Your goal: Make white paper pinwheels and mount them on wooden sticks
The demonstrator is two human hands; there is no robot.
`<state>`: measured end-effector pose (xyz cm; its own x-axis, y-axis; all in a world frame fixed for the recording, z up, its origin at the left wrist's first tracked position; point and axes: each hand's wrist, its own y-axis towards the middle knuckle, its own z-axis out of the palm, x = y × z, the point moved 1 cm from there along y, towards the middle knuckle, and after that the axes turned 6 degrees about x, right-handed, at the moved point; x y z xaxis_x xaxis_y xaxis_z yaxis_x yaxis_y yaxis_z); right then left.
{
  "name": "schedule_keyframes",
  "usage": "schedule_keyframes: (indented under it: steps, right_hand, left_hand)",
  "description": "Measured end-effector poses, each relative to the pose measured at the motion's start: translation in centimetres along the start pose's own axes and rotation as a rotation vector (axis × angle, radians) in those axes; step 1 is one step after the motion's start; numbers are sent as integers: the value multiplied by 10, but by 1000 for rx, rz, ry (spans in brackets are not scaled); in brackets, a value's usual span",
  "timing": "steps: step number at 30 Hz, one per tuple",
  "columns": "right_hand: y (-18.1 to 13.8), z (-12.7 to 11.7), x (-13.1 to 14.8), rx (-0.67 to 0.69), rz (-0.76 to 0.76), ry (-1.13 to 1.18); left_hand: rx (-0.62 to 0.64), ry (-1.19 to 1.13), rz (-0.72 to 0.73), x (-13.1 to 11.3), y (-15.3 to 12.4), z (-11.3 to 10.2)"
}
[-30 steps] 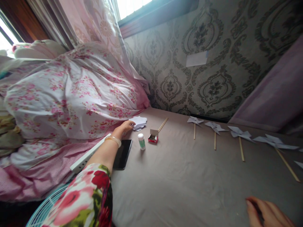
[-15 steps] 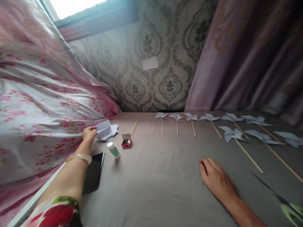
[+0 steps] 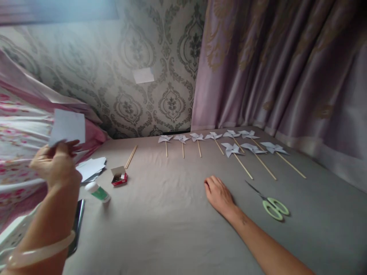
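Observation:
My left hand (image 3: 56, 164) is raised at the left and pinches a white paper square (image 3: 68, 126) by its lower edge. Below it lies a stack of white paper squares (image 3: 91, 168) on the grey bed sheet (image 3: 172, 221). A glue stick with a green label (image 3: 98, 191) and a small open red box (image 3: 119, 177) lie beside the stack. My right hand (image 3: 218, 194) rests palm down on the sheet, fingers loosely curled, holding nothing. Green-handled scissors (image 3: 271, 204) lie to its right.
Several paper pinwheels on wooden sticks (image 3: 229, 147) lie in a row near the patterned wall. Spare sticks (image 3: 131, 156) lie by the box. A dark phone (image 3: 77, 225) sits under my left forearm. A floral quilt (image 3: 17, 133) is at the left, a purple curtain (image 3: 286, 68) at the right.
My left hand has lifted one paper square off the stack and raised it. The view has swung right, bringing the scissors and more pinwheels into sight. My right hand stays on the sheet.

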<state>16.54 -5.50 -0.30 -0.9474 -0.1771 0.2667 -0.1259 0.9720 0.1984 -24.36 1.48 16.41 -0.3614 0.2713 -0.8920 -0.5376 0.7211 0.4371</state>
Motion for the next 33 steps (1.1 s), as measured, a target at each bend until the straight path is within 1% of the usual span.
schedule_keyframes:
  steps: [1, 2, 3, 4, 5, 6, 7, 11, 13, 16, 18, 20, 23, 25, 29, 30, 33]
  right_hand:
    - [0, -1, 0, 11, 6, 6]
    - [0, -2, 1, 19, 11, 21]
    - [0, -3, 1, 25, 14, 42]
    - [0, -4, 0, 27, 15, 65]
    - [0, -4, 0, 28, 15, 87]
    - [0, -5, -1, 28, 14, 106]
    - [-1, -5, -2, 28, 13, 120]
    - [-2, -8, -4, 26, 12, 179]
    - [-2, -9, -5, 23, 13, 231]
    - [-1, -12, -7, 14, 22, 339]
    - [1, -13, -9, 4, 39, 430]
    - [3, -13, -13, -7, 69, 536]
    - [6, -13, -17, -6, 121, 692]
    - [7, -15, -18, -6, 172, 836]
    - [5, -22, -14, -24, 346, 1367]
    - [4, -24, -12, -23, 371, 1459]
    - [2, -30, -6, -40, 397, 1535]
  left_hand:
    - [-89, -103, 85, -5, -17, 11]
    - [-88, -171, 102, -7, -34, 23]
    - [-58, -214, 91, -7, -50, 35]
    - [-26, -248, 56, -4, -65, 47]
    - [38, -278, -16, 2, -79, 59]
    - [57, -306, -91, 8, -92, 69]
    - [112, -325, -163, 16, -105, 80]
    - [323, -312, -314, 39, -146, 114]
    - [398, -322, -364, 42, -162, 127]
    - [493, -359, -406, 35, -181, 142]
    - [563, -379, -408, 28, -193, 150]
    - [636, -377, -378, 24, -204, 157]
    - [694, -370, -337, 26, -217, 162]
    - [714, -367, -314, 31, -221, 162]
    - [755, -335, -245, 39, -224, 155]
    - [758, -331, -236, 39, -225, 153]
    - [743, -320, -205, 35, -227, 148]
